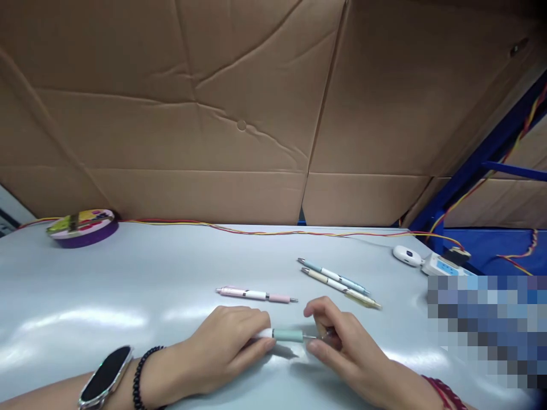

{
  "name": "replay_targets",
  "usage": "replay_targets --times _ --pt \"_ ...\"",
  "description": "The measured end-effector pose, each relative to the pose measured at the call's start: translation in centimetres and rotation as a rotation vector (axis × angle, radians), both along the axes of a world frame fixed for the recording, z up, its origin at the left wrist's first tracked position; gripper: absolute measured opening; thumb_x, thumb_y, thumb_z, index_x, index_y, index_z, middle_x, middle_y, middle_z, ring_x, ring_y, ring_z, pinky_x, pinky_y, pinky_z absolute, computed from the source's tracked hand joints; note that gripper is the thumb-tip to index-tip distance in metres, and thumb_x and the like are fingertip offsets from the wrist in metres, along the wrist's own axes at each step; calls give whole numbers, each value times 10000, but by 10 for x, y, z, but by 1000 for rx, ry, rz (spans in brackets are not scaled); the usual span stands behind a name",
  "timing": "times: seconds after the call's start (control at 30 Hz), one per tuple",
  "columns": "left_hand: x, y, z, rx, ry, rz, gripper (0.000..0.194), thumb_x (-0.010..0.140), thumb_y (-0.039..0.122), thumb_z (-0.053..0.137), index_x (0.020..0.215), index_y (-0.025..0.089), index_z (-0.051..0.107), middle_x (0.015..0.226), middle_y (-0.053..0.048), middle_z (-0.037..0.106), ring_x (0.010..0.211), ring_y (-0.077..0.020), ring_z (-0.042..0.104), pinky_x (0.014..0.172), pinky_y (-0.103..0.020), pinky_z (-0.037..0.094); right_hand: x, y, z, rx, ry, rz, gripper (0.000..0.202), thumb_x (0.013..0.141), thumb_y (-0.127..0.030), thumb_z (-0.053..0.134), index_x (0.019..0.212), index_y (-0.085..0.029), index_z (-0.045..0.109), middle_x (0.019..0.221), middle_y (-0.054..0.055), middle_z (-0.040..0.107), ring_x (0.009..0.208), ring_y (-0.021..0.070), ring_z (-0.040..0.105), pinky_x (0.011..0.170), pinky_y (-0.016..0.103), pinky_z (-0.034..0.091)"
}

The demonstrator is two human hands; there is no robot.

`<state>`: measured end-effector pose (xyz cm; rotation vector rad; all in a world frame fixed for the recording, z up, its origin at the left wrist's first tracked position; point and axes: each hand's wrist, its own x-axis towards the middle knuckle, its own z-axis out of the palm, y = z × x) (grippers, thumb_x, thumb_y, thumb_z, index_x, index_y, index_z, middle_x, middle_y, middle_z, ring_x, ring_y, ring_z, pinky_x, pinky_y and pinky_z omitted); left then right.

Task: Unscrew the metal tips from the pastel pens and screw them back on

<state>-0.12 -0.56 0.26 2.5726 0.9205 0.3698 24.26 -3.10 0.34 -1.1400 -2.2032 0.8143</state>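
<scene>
Smartwatch (106,376) closest, dark face, on left wrist; black bead bracelet (137,376) just beside it. Left hand (233,344): grip closed round the white barrel of a mint-and-white pen (288,335), thumb below, fingers over the top. Pen lies near level, low over the worktop (179,267), between both hands. Visible part: short bit of white barrel, dark ring, matte mint section, then a thin pale rod out the right end. Rest of barrel hidden in the palm.

Right hand (352,347) at the rod end: index arched up, thumb tip by the rod, gap between them. Something small and shiny sits by the curled fingers, mostly hidden; can't tell how firmly that grip has it, or whether it touches the rod.

Pink pen (256,295) lies beyond the left hand; blue pen (333,275) and yellow pen (341,287) side by side, farther right.
</scene>
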Motion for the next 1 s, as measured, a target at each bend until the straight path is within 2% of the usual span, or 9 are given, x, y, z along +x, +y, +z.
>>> replay_targets --times 0.1,0.2,0.33,0.5,0.67,0.8,1.0 --pt "0 0 1 -11 -28 5 284 979 329 332 723 207 359 661 24 499 564 -154 420 534 -250 276 2 -2 0 94 -19 7 105 865 -297 396 938 -223 380 681 -48 383 546 132 392 495 240 340" --pt "0 0 1 -26 -62 17 266 977 310 322 737 207 375 679 21 515 577 -153 434 546 -243 291 3 -3 -1 211 -72 -2 68 835 -243 362 900 -227 357 690 -26 434 566 153 428 507 263 373" --pt "0 0 2 -32 -70 27 265 970 295 315 725 208 362 665 22 508 566 -153 427 545 -242 294 3 -3 -1 286 -81 -35 109 868 -137 311 860 -241 342 656 -41 442 513 140 418 484 253 372" --pt "1 -1 2 -36 -71 35 257 969 286 319 729 207 367 671 23 510 565 -152 431 539 -242 294 1 0 2 370 -39 -23 175 904 -93 295 909 -237 394 695 -23 500 558 135 490 519 239 424" --pt "-1 -2 2 -48 -70 28 261 969 295 325 727 206 368 673 26 510 570 -149 430 541 -243 298 1 1 -2 364 -19 15 143 934 -124 319 981 -233 400 712 -14 542 553 137 525 511 241 445" --pt "-1 -2 1 -56 -63 30 279 972 300 315 715 204 366 660 25 501 564 -150 418 538 -248 293 3 0 -3 352 60 -37 76 963 -194 355 926 -249 392 639 -48 497 503 123 497 460 213 431" --pt "0 -1 1 -48 -71 26 286 979 314 303 726 205 378 671 23 515 573 -150 435 545 -247 301 2 -1 4 375 132 -58 133 981 -256 361 856 -251 406 632 -47 497 500 113 493 455 196 434"
